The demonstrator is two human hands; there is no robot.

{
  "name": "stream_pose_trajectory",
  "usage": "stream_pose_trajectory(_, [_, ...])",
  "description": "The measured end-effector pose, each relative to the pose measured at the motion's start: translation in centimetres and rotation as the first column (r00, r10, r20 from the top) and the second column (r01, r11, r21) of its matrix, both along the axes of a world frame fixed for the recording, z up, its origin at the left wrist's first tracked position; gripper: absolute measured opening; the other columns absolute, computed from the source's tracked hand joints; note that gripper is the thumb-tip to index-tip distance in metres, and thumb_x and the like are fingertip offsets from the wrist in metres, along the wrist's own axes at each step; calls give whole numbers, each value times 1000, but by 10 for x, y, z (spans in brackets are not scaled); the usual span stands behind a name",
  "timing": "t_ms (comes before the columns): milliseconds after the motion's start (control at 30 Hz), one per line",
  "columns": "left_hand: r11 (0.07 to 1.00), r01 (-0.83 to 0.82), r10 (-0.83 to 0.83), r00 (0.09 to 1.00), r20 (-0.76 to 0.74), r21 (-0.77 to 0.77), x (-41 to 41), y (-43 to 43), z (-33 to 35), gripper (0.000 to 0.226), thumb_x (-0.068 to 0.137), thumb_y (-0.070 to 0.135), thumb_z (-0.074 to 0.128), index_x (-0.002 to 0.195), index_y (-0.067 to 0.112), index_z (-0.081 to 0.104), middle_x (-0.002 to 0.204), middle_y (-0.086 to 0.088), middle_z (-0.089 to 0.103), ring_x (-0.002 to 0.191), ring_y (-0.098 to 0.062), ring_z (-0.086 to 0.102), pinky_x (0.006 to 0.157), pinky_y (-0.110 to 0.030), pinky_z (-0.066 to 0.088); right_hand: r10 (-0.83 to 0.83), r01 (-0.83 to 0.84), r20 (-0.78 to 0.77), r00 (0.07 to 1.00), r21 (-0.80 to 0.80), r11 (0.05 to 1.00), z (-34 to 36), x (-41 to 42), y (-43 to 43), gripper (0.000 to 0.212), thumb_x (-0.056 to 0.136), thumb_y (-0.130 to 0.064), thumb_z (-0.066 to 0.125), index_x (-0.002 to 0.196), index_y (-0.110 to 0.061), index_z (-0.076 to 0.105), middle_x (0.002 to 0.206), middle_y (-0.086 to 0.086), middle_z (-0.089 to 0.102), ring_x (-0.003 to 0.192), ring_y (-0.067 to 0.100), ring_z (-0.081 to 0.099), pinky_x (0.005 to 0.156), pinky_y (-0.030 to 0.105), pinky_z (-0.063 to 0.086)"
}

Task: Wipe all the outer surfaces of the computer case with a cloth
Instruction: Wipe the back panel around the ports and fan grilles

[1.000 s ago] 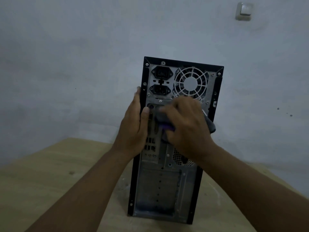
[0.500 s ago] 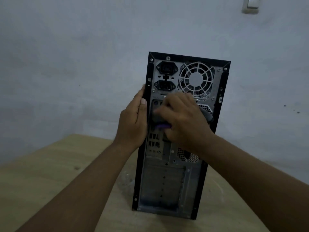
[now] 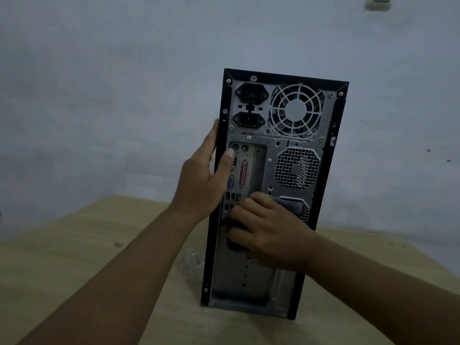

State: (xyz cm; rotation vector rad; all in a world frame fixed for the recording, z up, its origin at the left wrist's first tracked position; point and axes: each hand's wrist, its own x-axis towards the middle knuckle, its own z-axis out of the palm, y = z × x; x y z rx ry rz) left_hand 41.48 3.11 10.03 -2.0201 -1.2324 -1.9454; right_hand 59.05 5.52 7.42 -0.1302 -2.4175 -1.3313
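A black computer case (image 3: 281, 155) stands upright on the wooden table, its grey metal back panel facing me with power sockets, a fan grille and coloured ports. My left hand (image 3: 201, 180) grips the case's left edge at mid height, thumb lying on the back panel. My right hand (image 3: 268, 232) presses a dark grey cloth (image 3: 290, 206) with a purple edge against the panel's lower middle. Most of the cloth is hidden under that hand.
The light wooden table (image 3: 74, 257) spreads left and right of the case. A pale grey wall (image 3: 124, 83) rises close behind, with a white switch (image 3: 378, 2) at the top right. A faint crumpled clear wrapper (image 3: 193, 263) lies at the case's lower left.
My right hand has slid the cloth down the back panel from the port area to the lower middle, uncovering the ports and vent. The left hand keeps its grip on the left edge.
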Motion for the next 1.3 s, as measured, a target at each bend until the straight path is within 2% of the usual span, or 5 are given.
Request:
stream_pose_trajectory(267, [996,-16,6,992,-123,-85,0,7,-5,62,107,27,40,159,10,12,117,-3,65,80,11,58,66,1,39,-10,16,-465,885,9,1000,26,-10,1,22,74,-12,64,94,-6,66,96,16,59,96,31,48,84,42,36])
stream_pose_trajectory(500, [994,-24,16,997,-79,-110,2,5,-5,55,108,24,40,156,5,24,69,14,54,55,8,57,48,-6,36,-28,12,-309,951,-52,999,-5,-10,-5,17,84,-16,52,94,-10,65,95,12,59,92,28,50,84,41,37])
stream_pose_trajectory(733, [974,66,-65,998,11,-217,-5,2,-4,55,106,42,37,157,25,28,116,6,69,94,2,66,75,-11,50,-48,-60,-610,791,-155,986,6,-26,-9,16,78,-13,66,93,-7,67,95,12,60,91,28,52,80,38,35])
stream_pose_trajectory(1000, [981,84,-78,996,39,-175,-3,-9,-1,42,107,40,38,147,32,45,101,-15,72,89,-27,68,78,-45,53,-79,63,-282,956,-66,996,-13,-10,-8,26,94,-15,49,112,-10,68,103,11,61,100,29,54,92,42,36])
stream_pose_trajectory(1300, [980,102,-96,994,42,-168,-8,-6,0,46,106,37,43,151,27,43,120,14,68,102,3,66,86,-17,54,-97,25,-505,858,-147,989,8,-23,-14,20,78,-9,58,96,-4,65,92,13,59,86,30,54,80,38,37])
